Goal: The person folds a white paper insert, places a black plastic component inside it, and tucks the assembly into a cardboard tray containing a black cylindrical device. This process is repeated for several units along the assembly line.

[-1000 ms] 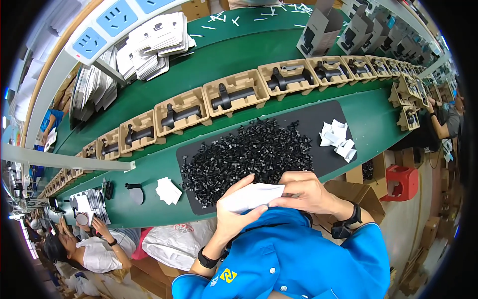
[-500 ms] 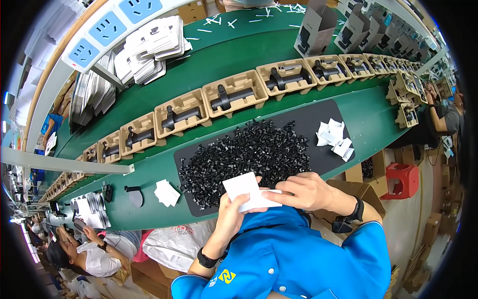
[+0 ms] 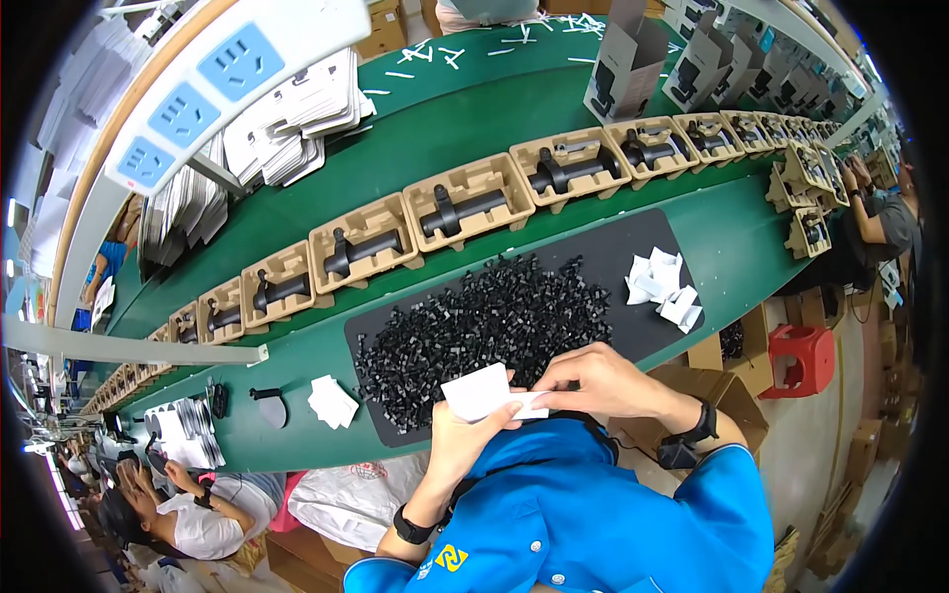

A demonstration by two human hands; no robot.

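Observation:
A white folded card (image 3: 476,392) is held in front of my body, above the near edge of a heap of small black parts (image 3: 494,321). My left hand (image 3: 461,443) grips it from the left, thumb pressed across its lower part. From the right, my right hand (image 3: 605,383) pinches the card's right end between thumb and fingertips. Whatever lies behind the card is hidden. The heap rests on a dark grey mat (image 3: 643,232). Folded white cards (image 3: 660,282) are piled at the mat's right end, and flatter white cards (image 3: 333,402) lie left of the mat.
Beyond the mat runs a row of brown pulp trays (image 3: 470,206) holding black devices. Grey boxes (image 3: 625,74) stand at the back right. A metal bar (image 3: 138,346) crosses at left under a power strip (image 3: 237,64). A red stool (image 3: 799,361) is right; co-workers sit either side.
My left thumb has shifted right along the card's lower part. My right fingers have closed in on the card's right end, which now shows as a narrower strip. The view has moved slightly.

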